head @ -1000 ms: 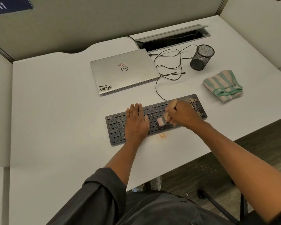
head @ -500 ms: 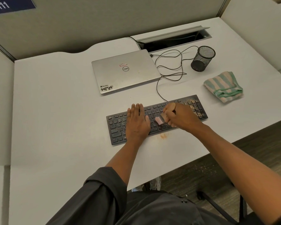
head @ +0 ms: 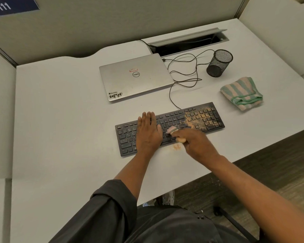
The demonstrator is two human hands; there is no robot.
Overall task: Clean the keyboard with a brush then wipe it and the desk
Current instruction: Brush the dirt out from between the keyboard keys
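Note:
A black keyboard [head: 128, 137] lies on the white desk [head: 60, 120]. Tan crumbs cover its right end [head: 200, 118]. My left hand [head: 148, 133] rests flat on the keys left of centre, fingers straight. My right hand [head: 197, 142] grips a small brush [head: 172, 131] with a wooden handle. Its pinkish bristles touch the keys at the middle of the keyboard. A small heap of tan crumbs [head: 176, 146] sits on the desk just in front of the keyboard. A green and pink striped cloth [head: 241, 92] lies folded to the right.
A shut silver laptop [head: 135, 78] lies behind the keyboard. Black cables [head: 184, 72] loop between it and a black mesh pen cup [head: 218, 63]. An open cable hatch [head: 188, 43] is at the back. The desk's front edge runs just right of my right forearm.
My right hand has pulled back toward the desk's front edge with the brush, uncovering the crumb-covered right end of the keyboard. My left hand has stayed put on the keys.

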